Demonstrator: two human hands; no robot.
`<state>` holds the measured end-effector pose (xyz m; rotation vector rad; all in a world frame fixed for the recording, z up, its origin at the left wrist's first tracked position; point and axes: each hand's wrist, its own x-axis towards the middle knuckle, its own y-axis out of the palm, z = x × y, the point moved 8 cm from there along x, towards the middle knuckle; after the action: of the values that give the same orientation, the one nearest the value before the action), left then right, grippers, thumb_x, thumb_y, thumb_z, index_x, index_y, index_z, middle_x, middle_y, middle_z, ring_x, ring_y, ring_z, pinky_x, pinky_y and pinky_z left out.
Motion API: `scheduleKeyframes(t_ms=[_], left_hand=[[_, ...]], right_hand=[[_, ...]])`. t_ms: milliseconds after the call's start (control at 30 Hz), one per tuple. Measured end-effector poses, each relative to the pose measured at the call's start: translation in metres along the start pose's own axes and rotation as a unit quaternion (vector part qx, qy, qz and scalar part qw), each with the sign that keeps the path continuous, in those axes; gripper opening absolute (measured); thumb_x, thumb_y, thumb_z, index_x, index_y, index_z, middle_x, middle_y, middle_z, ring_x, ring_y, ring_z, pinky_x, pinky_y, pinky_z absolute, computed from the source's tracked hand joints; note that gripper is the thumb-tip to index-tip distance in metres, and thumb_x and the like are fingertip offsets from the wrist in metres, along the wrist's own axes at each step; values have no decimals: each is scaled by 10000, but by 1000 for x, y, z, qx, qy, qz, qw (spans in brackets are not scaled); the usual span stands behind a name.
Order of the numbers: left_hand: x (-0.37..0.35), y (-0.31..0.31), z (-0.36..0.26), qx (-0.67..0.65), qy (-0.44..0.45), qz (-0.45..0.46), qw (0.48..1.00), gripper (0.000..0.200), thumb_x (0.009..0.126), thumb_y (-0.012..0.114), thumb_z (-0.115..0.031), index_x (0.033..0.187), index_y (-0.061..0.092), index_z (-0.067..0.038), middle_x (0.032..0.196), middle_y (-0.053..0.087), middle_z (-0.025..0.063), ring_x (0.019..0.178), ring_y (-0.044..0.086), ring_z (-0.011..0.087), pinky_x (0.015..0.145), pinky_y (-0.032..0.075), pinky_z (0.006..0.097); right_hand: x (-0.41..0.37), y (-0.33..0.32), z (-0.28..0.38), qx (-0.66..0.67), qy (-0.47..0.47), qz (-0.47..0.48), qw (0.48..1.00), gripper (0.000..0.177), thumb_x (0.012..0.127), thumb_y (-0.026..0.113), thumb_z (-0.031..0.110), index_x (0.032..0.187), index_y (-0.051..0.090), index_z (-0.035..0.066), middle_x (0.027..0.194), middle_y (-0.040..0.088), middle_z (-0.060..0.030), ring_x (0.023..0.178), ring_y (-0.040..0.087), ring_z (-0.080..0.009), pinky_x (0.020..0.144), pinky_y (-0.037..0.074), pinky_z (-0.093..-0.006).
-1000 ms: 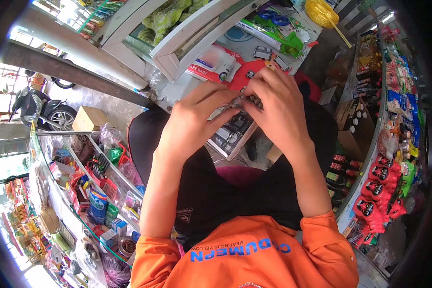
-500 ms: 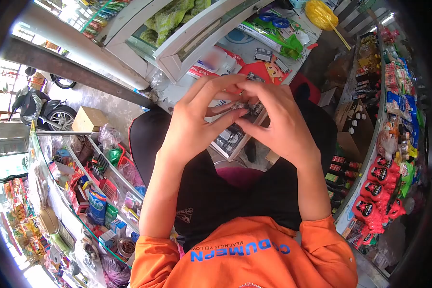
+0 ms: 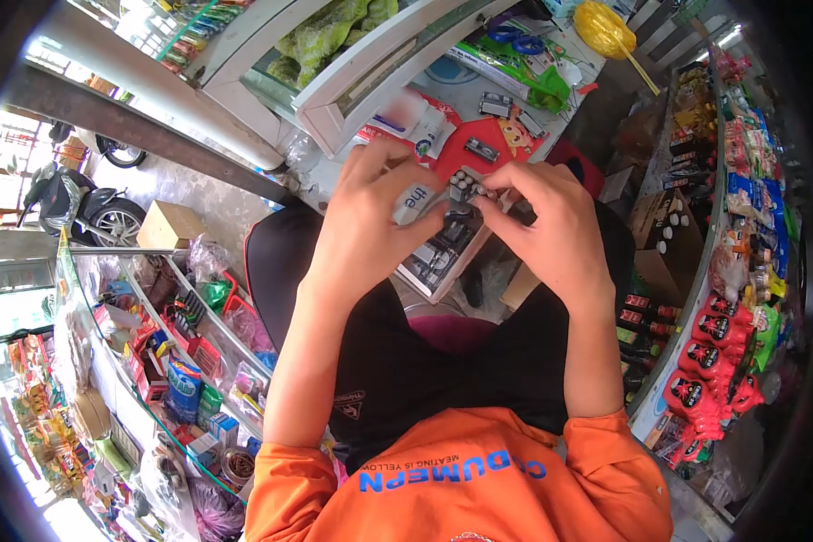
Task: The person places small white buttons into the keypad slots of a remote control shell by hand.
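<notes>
My right hand point(image 3: 551, 221) pinches a small pack of batteries point(image 3: 463, 185) between thumb and fingers; several round silver ends face up. My left hand point(image 3: 370, 212) is curled close on the other side, its thumb and fingertips near the pack. Whether they touch it cannot be made out. A pale surface printed "the" point(image 3: 417, 200) shows between the left thumb and fingers. Under both hands, over my lap, is an open box point(image 3: 443, 291) with dark and silver battery packs point(image 3: 432, 260) inside. Another pack point(image 3: 481, 149) lies on a red sheet point(image 3: 456, 161) beyond the hands.
More battery packs point(image 3: 495, 104) lie on the white table point(image 3: 321, 172) ahead, by a green package point(image 3: 542, 86) and blue-handled scissors point(image 3: 515, 38). A framed glass panel point(image 3: 334, 117) leans close on the left. Shelves of goods point(image 3: 696, 361) stand right, a glass display case point(image 3: 167, 361) left.
My hands have drawn apart and my right hand has shifted right. The battery ends between them and the pack on the red sheet now show plainly.
</notes>
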<state>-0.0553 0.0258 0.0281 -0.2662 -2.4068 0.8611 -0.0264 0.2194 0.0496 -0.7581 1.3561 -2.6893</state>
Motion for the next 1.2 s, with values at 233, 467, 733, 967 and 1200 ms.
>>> scheduleKeyframes(t_ms=[233, 467, 733, 967, 1200], left_hand=[[5, 21, -14, 108, 25, 95, 989, 244, 788, 941, -179, 1027, 910, -142, 1214, 672, 88, 1252, 601, 342, 1085, 497, 491], [6, 33, -10, 110, 37, 130, 985, 210, 823, 917, -194, 1014, 904, -108, 1232, 658, 84, 1242, 579, 337, 1083, 480, 485], [4, 24, -6, 89, 73, 125, 985, 197, 850, 901, -195, 1018, 892, -92, 1228, 655, 76, 1266, 569, 334, 1116, 486, 480], [7, 38, 0, 67, 50, 137, 987, 227, 826, 897, -203, 1027, 894, -97, 1255, 660, 89, 1287, 564, 358, 1160, 480, 488], [6, 27, -8, 44, 102, 108, 988, 236, 791, 919, -187, 995, 877, -77, 1245, 661, 95, 1285, 570, 366, 1138, 478, 493]], right_hand=[[2, 11, 11, -86, -29, 5, 996, 265, 851, 911, 128, 972, 678, 90, 965, 655, -71, 981, 690, -323, 878, 522, -474], [5, 20, 11, -128, 10, 19, 992, 292, 848, 908, 110, 1001, 661, 89, 1009, 657, -73, 1038, 681, -328, 893, 503, -488], [2, 17, 10, -126, 21, 22, 992, 275, 870, 898, 114, 1007, 660, 101, 997, 656, -56, 1019, 673, -322, 879, 488, -487], [3, 18, 15, -151, 15, 19, 988, 259, 871, 891, 116, 993, 664, 93, 993, 659, -65, 1011, 665, -320, 871, 475, -484], [4, 14, 24, -183, 6, 19, 983, 183, 850, 889, 116, 932, 728, 87, 978, 678, -60, 1035, 676, -317, 910, 482, -472]])
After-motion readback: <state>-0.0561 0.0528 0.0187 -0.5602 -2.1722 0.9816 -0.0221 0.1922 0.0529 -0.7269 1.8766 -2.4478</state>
